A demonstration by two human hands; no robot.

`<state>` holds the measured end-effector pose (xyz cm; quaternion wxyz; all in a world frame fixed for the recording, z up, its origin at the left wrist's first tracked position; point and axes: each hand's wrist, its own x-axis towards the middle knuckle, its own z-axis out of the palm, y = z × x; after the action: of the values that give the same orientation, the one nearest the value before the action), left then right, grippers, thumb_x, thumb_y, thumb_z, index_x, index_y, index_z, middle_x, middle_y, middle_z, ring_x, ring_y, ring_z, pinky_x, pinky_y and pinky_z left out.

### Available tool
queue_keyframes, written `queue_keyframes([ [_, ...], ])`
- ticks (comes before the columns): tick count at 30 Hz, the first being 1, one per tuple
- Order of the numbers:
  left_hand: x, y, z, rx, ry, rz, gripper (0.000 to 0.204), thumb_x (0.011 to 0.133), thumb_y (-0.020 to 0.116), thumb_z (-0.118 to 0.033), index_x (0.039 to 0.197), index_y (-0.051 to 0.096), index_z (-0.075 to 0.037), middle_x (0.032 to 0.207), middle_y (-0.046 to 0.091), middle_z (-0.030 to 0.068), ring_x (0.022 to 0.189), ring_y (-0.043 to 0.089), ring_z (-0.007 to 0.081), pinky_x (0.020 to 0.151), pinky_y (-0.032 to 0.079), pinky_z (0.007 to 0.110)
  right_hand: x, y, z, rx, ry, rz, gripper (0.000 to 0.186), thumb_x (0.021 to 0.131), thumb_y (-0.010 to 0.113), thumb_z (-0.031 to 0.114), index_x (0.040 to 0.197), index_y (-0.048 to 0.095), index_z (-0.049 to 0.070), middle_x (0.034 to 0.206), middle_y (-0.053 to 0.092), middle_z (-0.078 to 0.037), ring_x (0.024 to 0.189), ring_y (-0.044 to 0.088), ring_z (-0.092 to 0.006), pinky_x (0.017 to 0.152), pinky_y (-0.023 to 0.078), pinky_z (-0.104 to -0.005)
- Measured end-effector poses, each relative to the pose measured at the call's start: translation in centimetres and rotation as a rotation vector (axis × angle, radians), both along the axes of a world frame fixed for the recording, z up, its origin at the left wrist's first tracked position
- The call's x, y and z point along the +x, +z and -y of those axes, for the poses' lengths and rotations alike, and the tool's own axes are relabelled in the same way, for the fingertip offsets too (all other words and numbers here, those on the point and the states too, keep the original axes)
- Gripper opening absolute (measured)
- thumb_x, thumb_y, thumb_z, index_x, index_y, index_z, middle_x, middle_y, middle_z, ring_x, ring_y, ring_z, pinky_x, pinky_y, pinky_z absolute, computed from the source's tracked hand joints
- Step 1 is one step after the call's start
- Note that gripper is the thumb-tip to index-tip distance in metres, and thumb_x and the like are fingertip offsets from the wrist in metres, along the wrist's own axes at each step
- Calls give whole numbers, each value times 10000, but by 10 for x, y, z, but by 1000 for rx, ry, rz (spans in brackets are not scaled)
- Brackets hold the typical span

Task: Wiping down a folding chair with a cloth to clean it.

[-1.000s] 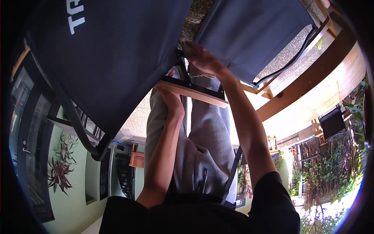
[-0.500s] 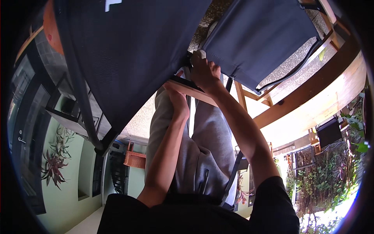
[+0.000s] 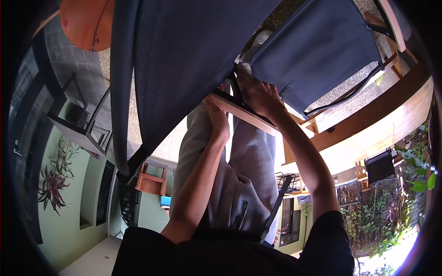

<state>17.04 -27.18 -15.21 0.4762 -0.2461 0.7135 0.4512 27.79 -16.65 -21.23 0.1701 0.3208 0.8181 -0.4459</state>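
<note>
Pale wood forms the narrow armrest [image 3: 244,114], set slantwise across the person's thighs, its far end near the rounded table [image 3: 363,133] at the right. Around the armrest's left end wraps the left hand [image 3: 218,114], clamped on the wood, some fingers showing past the slat. The right hand [image 3: 262,95] sits apart from it, over the black metal bracket [image 3: 236,89] towards the armrest's other end, fingers bent. Something pale shows at those fingertips, but I cannot tell what it is, nor whether the hand closes on it.

Black fabric makes the broad chair panel [image 3: 184,60] just beyond the left hand, with a black tube [image 3: 120,92] along its left side. A second dark fabric panel [image 3: 317,53] slopes near the table's edge, a bent dark rod [image 3: 357,94] running along its lower right side. Grey sweatpants [image 3: 248,184] cover the legs beneath the forearms. Brown wicker chair [image 3: 152,181], reddish plant [image 3: 53,186] and green wall [image 3: 69,225] appear farther off at the left.
</note>
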Motion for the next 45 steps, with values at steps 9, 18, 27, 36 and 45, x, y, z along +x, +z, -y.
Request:
queue_keyframes([
  [9, 1, 0, 3, 12, 17, -47, 718, 1033, 211, -640, 1576, 138, -177, 1534, 380, 134, 1440, 346, 235, 1193, 253, 416, 10, -13, 12, -25, 350, 338, 493, 912, 522, 197, 1404, 529, 175, 1059, 676, -168, 963, 694, -342, 812, 546, -492],
  [18, -3, 5, -4, 105, -4, -8, 720, 1037, 311, -615, 1546, 177, -125, 1516, 385, 127, 1391, 388, 206, 1182, 260, 416, -1, -10, -38, -534, -650, -63, 623, 927, 642, 188, 1513, 432, 158, 1076, 668, -121, 887, 626, -187, 818, 513, -296],
  [27, -3, 3, 1, 54, 23, -46, 710, 1052, 240, -602, 1545, 165, -96, 1499, 404, 146, 1384, 402, 222, 1182, 268, 409, -34, 1, -29, -779, -537, 66, 334, 941, 552, 201, 1242, 592, 62, 896, 679, -124, 761, 628, -178, 691, 524, -332],
  [36, 3, -1, -2, 72, 44, -26, 716, 1042, 207, -623, 1553, 151, -125, 1490, 398, 162, 1379, 416, 261, 1171, 298, 429, -39, 25, -17, -1489, -1469, 150, 298, 1020, 403, 242, 1080, 596, 23, 815, 652, -118, 579, 620, -208, 437, 495, -299],
  [45, 2, -6, 7, 51, 57, -24, 730, 1039, 203, -627, 1574, 97, -141, 1536, 325, 155, 1393, 393, 267, 1151, 360, 432, -49, -2, -2, -1499, -1474, -23, 334, 1010, 384, 227, 1020, 629, 1, 807, 688, -129, 580, 641, -199, 453, 501, -294],
])
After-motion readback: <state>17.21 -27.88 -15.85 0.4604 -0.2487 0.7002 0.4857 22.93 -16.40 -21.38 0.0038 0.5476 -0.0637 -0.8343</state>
